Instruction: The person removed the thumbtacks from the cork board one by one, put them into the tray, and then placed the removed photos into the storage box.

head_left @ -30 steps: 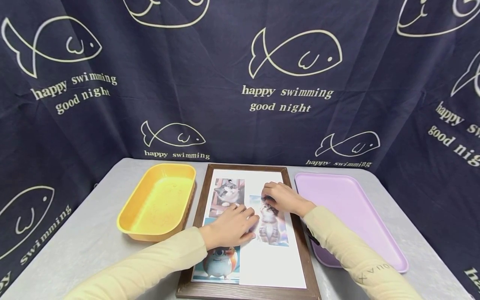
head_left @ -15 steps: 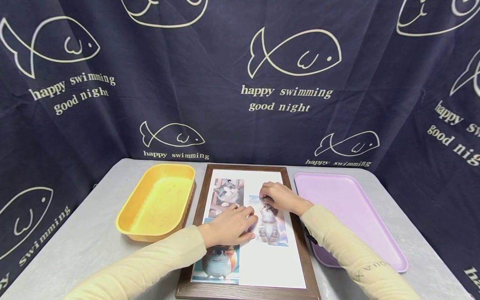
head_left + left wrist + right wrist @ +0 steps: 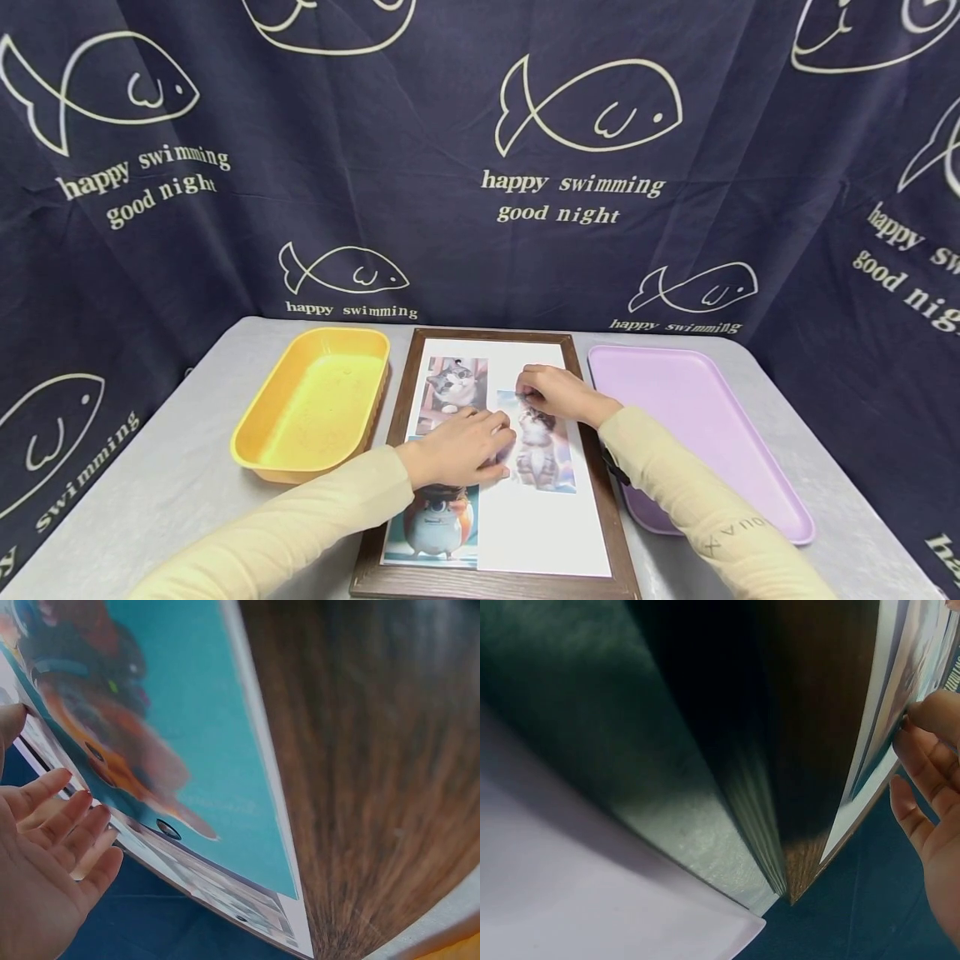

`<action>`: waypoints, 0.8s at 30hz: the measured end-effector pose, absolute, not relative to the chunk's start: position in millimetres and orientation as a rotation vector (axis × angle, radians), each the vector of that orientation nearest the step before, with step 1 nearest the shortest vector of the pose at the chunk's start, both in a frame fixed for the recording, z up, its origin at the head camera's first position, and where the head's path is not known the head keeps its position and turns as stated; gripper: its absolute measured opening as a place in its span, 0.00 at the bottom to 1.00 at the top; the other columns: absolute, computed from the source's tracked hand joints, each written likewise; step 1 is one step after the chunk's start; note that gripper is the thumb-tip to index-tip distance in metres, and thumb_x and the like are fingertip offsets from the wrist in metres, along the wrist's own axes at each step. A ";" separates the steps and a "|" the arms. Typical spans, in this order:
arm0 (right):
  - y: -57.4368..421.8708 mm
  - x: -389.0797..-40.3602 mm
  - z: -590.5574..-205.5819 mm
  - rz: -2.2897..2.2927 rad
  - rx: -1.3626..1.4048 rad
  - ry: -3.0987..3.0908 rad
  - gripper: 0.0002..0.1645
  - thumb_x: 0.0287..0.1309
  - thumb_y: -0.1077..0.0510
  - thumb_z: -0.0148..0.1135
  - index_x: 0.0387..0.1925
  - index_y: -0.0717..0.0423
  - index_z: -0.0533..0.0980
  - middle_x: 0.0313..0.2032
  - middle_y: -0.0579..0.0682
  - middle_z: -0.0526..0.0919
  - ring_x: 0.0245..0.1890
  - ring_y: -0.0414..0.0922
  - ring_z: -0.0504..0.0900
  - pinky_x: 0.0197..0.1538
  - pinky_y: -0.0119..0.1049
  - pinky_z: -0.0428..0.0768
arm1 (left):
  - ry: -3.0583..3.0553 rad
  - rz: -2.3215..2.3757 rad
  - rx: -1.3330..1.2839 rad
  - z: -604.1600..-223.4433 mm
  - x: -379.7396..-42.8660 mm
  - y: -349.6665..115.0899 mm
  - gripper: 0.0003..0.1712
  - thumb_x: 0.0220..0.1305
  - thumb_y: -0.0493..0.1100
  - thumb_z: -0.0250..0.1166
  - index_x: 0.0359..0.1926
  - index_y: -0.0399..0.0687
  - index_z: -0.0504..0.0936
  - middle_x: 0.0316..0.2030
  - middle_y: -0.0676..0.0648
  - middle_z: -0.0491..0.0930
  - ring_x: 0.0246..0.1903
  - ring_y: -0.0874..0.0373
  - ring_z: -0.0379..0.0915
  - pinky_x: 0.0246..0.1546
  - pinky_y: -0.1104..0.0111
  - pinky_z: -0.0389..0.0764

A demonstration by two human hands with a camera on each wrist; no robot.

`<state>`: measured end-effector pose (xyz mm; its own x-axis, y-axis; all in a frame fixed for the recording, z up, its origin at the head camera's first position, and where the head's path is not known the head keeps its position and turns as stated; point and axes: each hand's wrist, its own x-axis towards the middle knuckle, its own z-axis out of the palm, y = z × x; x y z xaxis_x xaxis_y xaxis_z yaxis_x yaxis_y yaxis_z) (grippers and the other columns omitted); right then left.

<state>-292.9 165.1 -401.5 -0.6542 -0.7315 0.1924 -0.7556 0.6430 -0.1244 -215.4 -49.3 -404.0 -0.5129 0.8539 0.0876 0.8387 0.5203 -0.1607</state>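
A picture of a sitting kitten (image 3: pixel 536 458) lies on a white board (image 3: pixel 540 542) with a brown wooden frame (image 3: pixel 611 517). My right hand (image 3: pixel 558 392) is at its top edge; in the right wrist view, thumb and forefinger pinch close together there. My left hand (image 3: pixel 461 450) rests with loosely extended fingers along its left side, fingertips at the board in the left wrist view. On the board's left half are a grey-and-white cat picture (image 3: pixel 450 387) and, below, a teal cartoon bird picture (image 3: pixel 438 537), partly hidden by the left hand. A dark round piece (image 3: pixel 169 829) sits on the teal picture's edge.
A yellow tray (image 3: pixel 247 450) stands left of the frame, and a flat purple tray (image 3: pixel 720 433) lies to the right, partly under the right sleeve. The grey table (image 3: pixel 195 467) ends at a dark blue fish-print curtain (image 3: pixel 450 275).
The right hand has shifted very slightly left along the kitten picture's top edge. The left hand and the pictures stay nearly where they were.
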 end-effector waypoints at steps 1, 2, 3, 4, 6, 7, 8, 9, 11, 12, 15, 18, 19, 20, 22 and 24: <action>164.9 -292.9 -401.2 0.298 1.240 -2.744 0.09 0.48 0.68 0.62 0.31 0.52 0.77 0.29 0.43 0.76 0.29 0.36 0.73 0.34 0.31 0.74 | -2.610 0.146 -1.463 -403.8 -215.7 -49.3 0.24 0.63 0.61 0.51 0.53 0.53 0.71 0.51 0.51 0.71 0.48 0.59 0.71 0.52 0.64 0.71; 164.6 -292.9 -400.7 0.299 1.240 -2.750 0.09 0.47 0.68 0.62 0.31 0.53 0.77 0.29 0.43 0.75 0.28 0.36 0.71 0.33 0.30 0.73 | -2.617 0.138 -1.468 -403.6 -216.1 -49.4 0.25 0.63 0.61 0.51 0.53 0.52 0.71 0.52 0.51 0.71 0.48 0.58 0.71 0.53 0.63 0.71; 164.4 -293.0 -400.4 0.304 1.237 -2.760 0.09 0.47 0.68 0.62 0.31 0.53 0.77 0.28 0.44 0.75 0.27 0.36 0.70 0.32 0.29 0.72 | -2.629 0.138 -1.470 -403.2 -216.3 -49.4 0.25 0.63 0.61 0.50 0.54 0.52 0.70 0.52 0.51 0.71 0.49 0.58 0.71 0.53 0.63 0.70; 164.2 -293.1 -400.0 0.311 1.234 -2.770 0.10 0.47 0.68 0.61 0.32 0.53 0.77 0.27 0.44 0.74 0.26 0.35 0.69 0.31 0.28 0.71 | -2.635 0.132 -1.473 -402.8 -216.4 -49.4 0.26 0.63 0.61 0.51 0.54 0.52 0.70 0.52 0.51 0.71 0.49 0.58 0.71 0.54 0.63 0.70; 163.9 -293.5 -399.5 0.325 1.231 -2.788 0.10 0.47 0.69 0.61 0.32 0.54 0.77 0.26 0.44 0.72 0.25 0.35 0.66 0.30 0.27 0.68 | -2.653 0.119 -1.477 -402.0 -216.8 -49.5 0.26 0.63 0.61 0.50 0.55 0.52 0.70 0.53 0.50 0.70 0.51 0.57 0.70 0.55 0.62 0.69; 163.8 -293.9 -399.4 0.328 1.232 -2.791 0.10 0.46 0.69 0.61 0.32 0.54 0.77 0.26 0.44 0.72 0.25 0.35 0.66 0.29 0.27 0.67 | -2.656 0.113 -1.478 -401.8 -216.9 -49.6 0.27 0.63 0.61 0.50 0.55 0.52 0.69 0.54 0.50 0.70 0.51 0.57 0.70 0.55 0.62 0.69; 163.7 -294.3 -399.5 0.330 1.233 -2.792 0.10 0.46 0.69 0.61 0.32 0.54 0.77 0.25 0.44 0.72 0.25 0.35 0.66 0.29 0.26 0.67 | -2.656 0.106 -1.480 -401.7 -217.1 -49.8 0.27 0.63 0.61 0.51 0.55 0.52 0.69 0.54 0.50 0.70 0.51 0.57 0.70 0.56 0.62 0.69; 163.6 -294.7 -399.7 0.334 1.230 -2.797 0.11 0.46 0.69 0.61 0.32 0.54 0.77 0.25 0.44 0.72 0.25 0.35 0.66 0.30 0.26 0.67 | -2.658 0.102 -1.482 -401.8 -217.3 -49.9 0.27 0.63 0.62 0.51 0.56 0.52 0.69 0.54 0.50 0.70 0.51 0.57 0.70 0.56 0.62 0.69; 163.5 -295.7 -400.1 0.334 1.235 -2.793 0.11 0.45 0.70 0.62 0.32 0.54 0.77 0.25 0.44 0.72 0.25 0.35 0.66 0.30 0.26 0.67 | -2.661 0.089 -1.486 -402.3 -217.9 -50.4 0.27 0.63 0.62 0.51 0.56 0.52 0.69 0.54 0.50 0.70 0.52 0.57 0.70 0.56 0.62 0.68; 163.5 -296.0 -400.1 0.336 1.239 -2.790 0.11 0.44 0.70 0.62 0.31 0.55 0.76 0.25 0.44 0.72 0.25 0.34 0.66 0.30 0.26 0.67 | -2.662 0.081 -1.488 -402.7 -218.1 -50.6 0.27 0.63 0.62 0.51 0.56 0.52 0.69 0.54 0.51 0.70 0.52 0.57 0.70 0.56 0.62 0.68; 163.5 -296.6 -400.2 0.340 1.245 -2.792 0.11 0.44 0.70 0.62 0.31 0.55 0.76 0.24 0.44 0.71 0.24 0.34 0.65 0.30 0.26 0.67 | -2.677 0.052 -1.494 -403.4 -218.6 -51.2 0.27 0.63 0.61 0.51 0.56 0.52 0.69 0.54 0.51 0.69 0.52 0.57 0.69 0.56 0.62 0.68; 163.5 -296.6 -399.9 0.347 1.244 -2.798 0.11 0.44 0.70 0.62 0.31 0.55 0.76 0.24 0.44 0.72 0.23 0.34 0.65 0.30 0.26 0.66 | -2.692 0.014 -1.501 -403.7 -218.9 -51.6 0.27 0.63 0.61 0.51 0.56 0.51 0.69 0.54 0.52 0.69 0.52 0.58 0.69 0.57 0.62 0.67; 163.5 -296.7 -399.8 0.348 1.243 -2.800 0.11 0.44 0.70 0.62 0.31 0.55 0.76 0.24 0.44 0.72 0.23 0.34 0.65 0.30 0.26 0.66 | -2.697 0.002 -1.504 -403.5 -218.9 -51.7 0.27 0.63 0.61 0.51 0.56 0.51 0.69 0.54 0.52 0.69 0.52 0.58 0.69 0.57 0.62 0.67; 163.4 -296.7 -399.7 0.352 1.241 -2.801 0.11 0.43 0.70 0.62 0.32 0.55 0.76 0.24 0.44 0.72 0.23 0.34 0.65 0.30 0.26 0.67 | -2.701 -0.008 -1.506 -403.5 -219.0 -51.8 0.27 0.63 0.61 0.51 0.56 0.51 0.69 0.54 0.52 0.69 0.52 0.58 0.69 0.57 0.62 0.67; 163.3 -296.7 -399.1 0.361 1.243 -2.802 0.12 0.43 0.70 0.62 0.32 0.55 0.76 0.25 0.45 0.73 0.23 0.34 0.65 0.30 0.26 0.67 | -2.712 -0.022 -1.505 -403.2 -219.1 -52.0 0.27 0.63 0.60 0.52 0.57 0.51 0.69 0.54 0.51 0.69 0.52 0.58 0.68 0.57 0.61 0.67; 163.3 -296.7 -398.6 0.364 1.242 -2.806 0.12 0.43 0.70 0.62 0.32 0.55 0.76 0.25 0.45 0.73 0.23 0.34 0.65 0.30 0.26 0.66 | -2.723 -0.031 -1.503 -402.8 -219.3 -52.0 0.28 0.63 0.61 0.52 0.57 0.50 0.69 0.54 0.51 0.68 0.53 0.58 0.68 0.58 0.61 0.67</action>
